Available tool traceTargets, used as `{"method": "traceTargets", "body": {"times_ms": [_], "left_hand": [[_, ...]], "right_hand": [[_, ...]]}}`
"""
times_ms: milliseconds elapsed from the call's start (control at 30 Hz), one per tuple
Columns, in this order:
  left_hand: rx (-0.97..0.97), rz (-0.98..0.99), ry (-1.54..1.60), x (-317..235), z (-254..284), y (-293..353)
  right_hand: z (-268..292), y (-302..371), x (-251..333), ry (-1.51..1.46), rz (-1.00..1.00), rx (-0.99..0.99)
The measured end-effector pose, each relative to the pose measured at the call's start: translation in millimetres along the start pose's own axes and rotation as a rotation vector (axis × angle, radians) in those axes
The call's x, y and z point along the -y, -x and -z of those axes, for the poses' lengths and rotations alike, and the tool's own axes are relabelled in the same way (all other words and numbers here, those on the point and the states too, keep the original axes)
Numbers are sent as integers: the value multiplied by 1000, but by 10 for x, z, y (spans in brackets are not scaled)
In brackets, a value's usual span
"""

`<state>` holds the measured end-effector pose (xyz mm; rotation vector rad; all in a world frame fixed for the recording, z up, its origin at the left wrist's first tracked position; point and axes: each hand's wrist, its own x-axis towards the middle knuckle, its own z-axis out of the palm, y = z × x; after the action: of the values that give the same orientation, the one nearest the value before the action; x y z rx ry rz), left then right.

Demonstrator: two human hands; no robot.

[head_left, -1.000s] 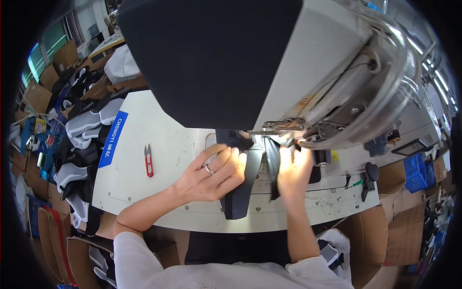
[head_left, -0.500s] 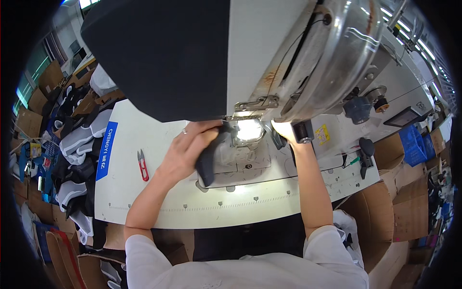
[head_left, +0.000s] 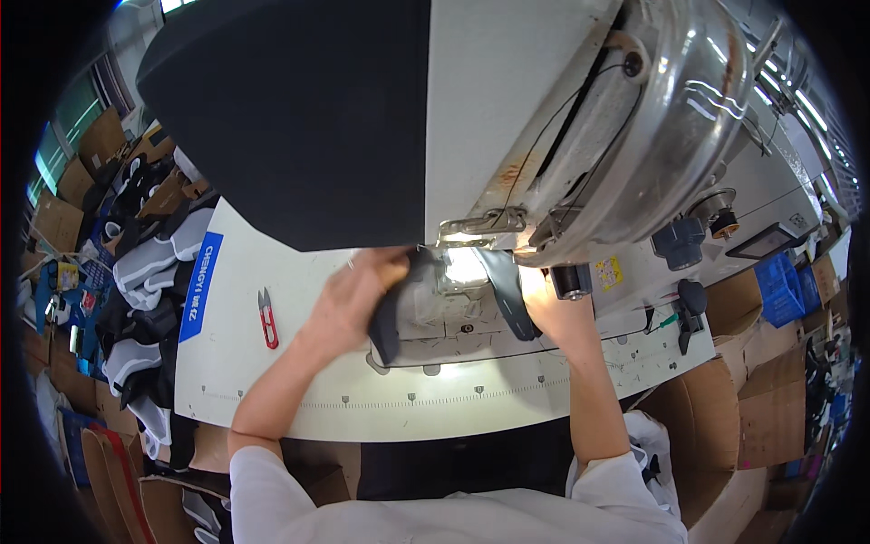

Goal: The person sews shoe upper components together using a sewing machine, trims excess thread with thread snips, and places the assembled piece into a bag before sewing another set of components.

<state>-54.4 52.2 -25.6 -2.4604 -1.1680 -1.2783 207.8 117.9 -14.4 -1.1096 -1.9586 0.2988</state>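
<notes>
A curved dark fabric piece (head_left: 384, 334) is under a large sewing machine (head_left: 507, 109), on both sides of its brightly lit needle area (head_left: 462, 270). My left hand (head_left: 355, 297), slightly blurred, closes its fingers on the left part of the fabric. At the right, my right hand (head_left: 555, 306) is closed at the edge of the fabric's other part, which hangs toward me with a row of small marks along it. A black cylindrical knob and the machine's clear cover hide some of the right fingers. The middle of the fabric is out of sight behind the machine head.
Red-handled thread snips (head_left: 269, 322) lie on the white table (head_left: 299, 403) at left, beside a blue label strip (head_left: 201, 286). Black-and-white padded pieces (head_left: 149, 272) pile up beyond. A dark clamp-like device (head_left: 691, 313) is at the right edge, near cardboard boxes (head_left: 698, 399).
My right hand has come nearer to me, and the fabric's right part now reaches farther toward me. The left hand stays on the fabric's left part. The view has shifted slightly.
</notes>
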Motion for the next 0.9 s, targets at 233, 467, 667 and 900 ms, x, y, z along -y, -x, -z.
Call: {"method": "traceTargets", "body": {"times_ms": [233, 467, 667, 900], "left_hand": [[-48, 60, 72, 164, 546, -141], [180, 152, 375, -92, 350, -211], [13, 80, 272, -213, 122, -137], [-131, -83, 123, -279, -64, -80]], "right_hand": [[169, -101, 178, -165, -162, 399], [204, -89, 12, -181, -83, 77], [114, 111, 46, -374, 24, 64], [216, 185, 360, -335, -15, 172]]}}
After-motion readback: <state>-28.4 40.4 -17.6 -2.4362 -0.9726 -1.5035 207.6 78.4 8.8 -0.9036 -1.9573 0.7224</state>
